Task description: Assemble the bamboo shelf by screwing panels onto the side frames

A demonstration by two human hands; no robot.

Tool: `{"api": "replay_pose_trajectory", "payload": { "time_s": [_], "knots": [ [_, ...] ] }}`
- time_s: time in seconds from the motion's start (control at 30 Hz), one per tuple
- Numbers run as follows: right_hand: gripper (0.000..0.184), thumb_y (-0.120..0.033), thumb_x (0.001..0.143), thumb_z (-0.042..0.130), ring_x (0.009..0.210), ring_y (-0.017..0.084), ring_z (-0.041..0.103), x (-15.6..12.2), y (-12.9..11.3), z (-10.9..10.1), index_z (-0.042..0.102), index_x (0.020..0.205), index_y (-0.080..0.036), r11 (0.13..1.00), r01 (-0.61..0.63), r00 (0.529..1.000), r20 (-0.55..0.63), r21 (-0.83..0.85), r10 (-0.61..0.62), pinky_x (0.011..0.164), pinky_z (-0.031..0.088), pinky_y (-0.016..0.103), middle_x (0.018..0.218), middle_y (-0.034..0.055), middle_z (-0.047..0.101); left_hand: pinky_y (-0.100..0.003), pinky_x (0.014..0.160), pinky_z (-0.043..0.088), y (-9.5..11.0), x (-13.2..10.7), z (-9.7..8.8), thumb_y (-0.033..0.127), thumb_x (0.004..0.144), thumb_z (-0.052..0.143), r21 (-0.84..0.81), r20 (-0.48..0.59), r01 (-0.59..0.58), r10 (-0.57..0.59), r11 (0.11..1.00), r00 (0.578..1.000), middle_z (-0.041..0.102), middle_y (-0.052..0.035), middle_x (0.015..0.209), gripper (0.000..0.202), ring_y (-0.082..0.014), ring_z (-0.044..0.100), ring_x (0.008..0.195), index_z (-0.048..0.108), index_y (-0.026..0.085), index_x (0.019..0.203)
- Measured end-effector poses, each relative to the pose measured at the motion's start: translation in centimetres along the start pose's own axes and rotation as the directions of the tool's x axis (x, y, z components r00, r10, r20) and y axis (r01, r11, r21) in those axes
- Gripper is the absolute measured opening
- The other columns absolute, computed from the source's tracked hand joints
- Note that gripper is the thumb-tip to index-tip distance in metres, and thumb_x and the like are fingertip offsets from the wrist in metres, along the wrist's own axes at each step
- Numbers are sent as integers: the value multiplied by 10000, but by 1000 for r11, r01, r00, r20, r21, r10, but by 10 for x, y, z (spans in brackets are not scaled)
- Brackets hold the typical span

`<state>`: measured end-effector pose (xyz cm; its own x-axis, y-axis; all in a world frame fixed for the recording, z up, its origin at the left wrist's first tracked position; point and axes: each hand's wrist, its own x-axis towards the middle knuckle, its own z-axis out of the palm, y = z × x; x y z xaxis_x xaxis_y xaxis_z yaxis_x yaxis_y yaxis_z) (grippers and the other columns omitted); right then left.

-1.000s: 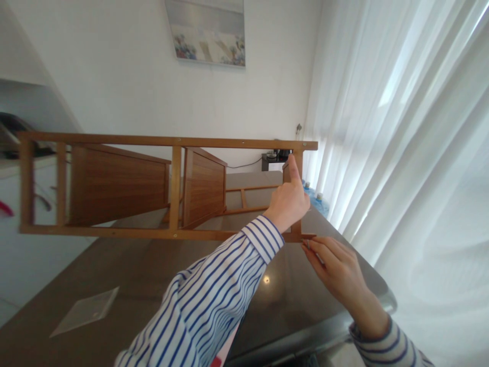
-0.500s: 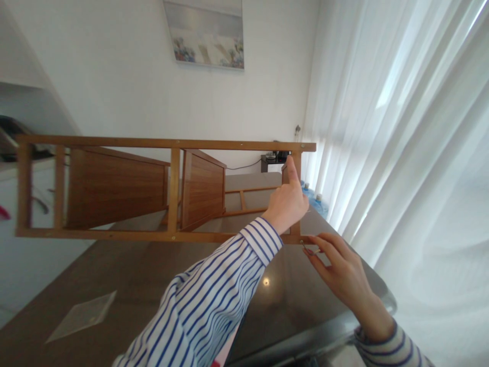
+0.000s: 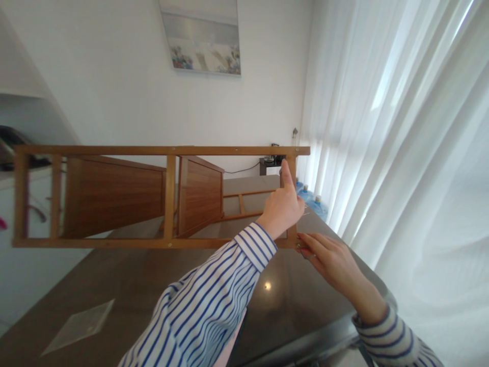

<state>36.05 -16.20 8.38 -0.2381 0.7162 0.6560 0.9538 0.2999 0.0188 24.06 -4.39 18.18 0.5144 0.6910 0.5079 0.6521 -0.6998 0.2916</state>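
A brown wooden shelf rack (image 3: pixel 170 199) lies on its side on the table, its slatted frame facing me and its panels running back. My left hand (image 3: pixel 283 206) is closed around the crosspiece at the rack's right end, index finger stretched up along the wood. At the lower right corner of the frame, my right hand (image 3: pixel 324 257) pinches a thin bent metal rod, seemingly a hex key (image 3: pixel 306 254), against a screw (image 3: pixel 298 245). Its fingers cover most of the rod. Other screw heads show along both rails.
The dark glossy table (image 3: pixel 153 290) carries a clear plastic bag (image 3: pixel 80 326) at the front left. Blue water bottles (image 3: pixel 316 205) stand beyond its right edge, near a white curtain (image 3: pixel 401 153). Another wooden frame (image 3: pixel 241 204) lies behind the rack.
My right fingers have turned and closed in on the screw, hiding more of the metal rod. My left hand keeps its grip. The whole view has shifted slightly.
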Motion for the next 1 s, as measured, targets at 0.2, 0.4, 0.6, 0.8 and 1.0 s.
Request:
{"api": "replay_pose_trajectory", "payload": {
  "time_s": [0.2, 0.4, 0.6, 0.8, 1.0],
  "knots": [
    [271, -282, 970, 487, 855, 199, 695, 0, 3, 2, 603, 1198, -190, 999, 23, 999, -38, -28, -24, 723, 556, 319, 1029, 102, 716, -321, 671, 462, 1, -2, -4, 292, 891, 484, 4, 21, 26, -26, 1000, 999, 723, -138, 878, 959, -258, 691, 793, -246, 62, 1469],
    [258, -267, 981, 464, 853, 196, 683, 1, -2, 1, 597, 1185, -183, 999, 11, 999, -39, -50, -13, 741, 538, 324, 1021, 102, 710, -328, 682, 481, -4, -9, -3, 362, 871, 503, -40, 57, 79, -76, 996, 995, 731, -116, 884, 974, -264, 698, 810, -201, 96, 1491],
    [234, -247, 976, 460, 821, 199, 667, 2, -8, 0, 590, 1153, -167, 1000, 7, 1000, -17, -28, -7, 710, 524, 324, 975, 97, 697, -347, 690, 504, -7, -37, 8, 411, 858, 490, -63, 105, 116, -109, 991, 988, 732, -133, 930, 927, -289, 705, 846, -85, 87, 1509],
    [226, -252, 977, 457, 828, 205, 666, 2, -10, -2, 591, 1136, -163, 1000, -1, 1000, -22, -3, 1, 724, 521, 334, 959, 97, 699, -346, 663, 509, -6, -43, 7, 321, 843, 493, -66, 153, 106, -95, 992, 984, 730, -151, 927, 819, -299, 710, 832, 62, 62, 1490],
    [227, -270, 953, 512, 872, 214, 673, 0, -8, 0, 586, 1147, -178, 998, -27, 998, -57, 56, 30, 772, 536, 353, 999, 96, 704, -353, 680, 513, -7, -39, 7, 305, 833, 492, -87, 142, 77, -64, 993, 988, 724, -170, 944, 743, -312, 706, 852, 163, 48, 1447]
  ]
}}
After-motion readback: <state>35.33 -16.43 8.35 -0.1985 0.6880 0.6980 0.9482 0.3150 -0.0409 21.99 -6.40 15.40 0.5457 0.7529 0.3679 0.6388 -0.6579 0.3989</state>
